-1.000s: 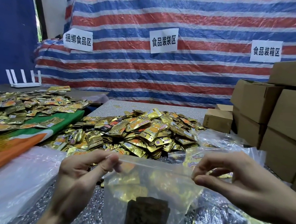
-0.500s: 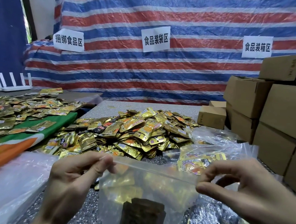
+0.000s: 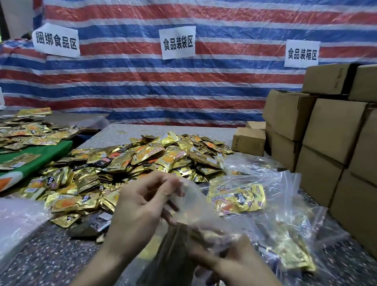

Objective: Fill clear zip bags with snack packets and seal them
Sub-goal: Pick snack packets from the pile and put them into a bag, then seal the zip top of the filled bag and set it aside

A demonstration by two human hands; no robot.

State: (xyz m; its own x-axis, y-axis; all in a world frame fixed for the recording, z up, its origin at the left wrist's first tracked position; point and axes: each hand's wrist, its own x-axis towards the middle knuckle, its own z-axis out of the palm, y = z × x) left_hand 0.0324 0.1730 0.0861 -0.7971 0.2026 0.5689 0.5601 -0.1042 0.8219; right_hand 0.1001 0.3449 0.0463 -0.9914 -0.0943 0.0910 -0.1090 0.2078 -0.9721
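Above the table [image 3: 46, 255] — left fingers [image 3: 167, 186] pinch the zip bag [image 3: 192, 205] top

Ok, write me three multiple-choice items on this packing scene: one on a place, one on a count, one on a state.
1. Where do the cardboard boxes stand relative to the pile of snack packets?
A. To its left
B. To its right
C. On top of it

2. How many white signs hang on the striped tarp?
A. Two
B. Five
C. Three

3. What is the left hand doing?
A. Pinching the clear zip bag
B. Lying flat on the table
C. Lifting a box

Key:
1 B: the boxes are stacked at the right edge of the view, beyond the pile.
2 C: three paper sheets are spaced along the tarp.
3 A: its fingertips close on the bag's plastic.
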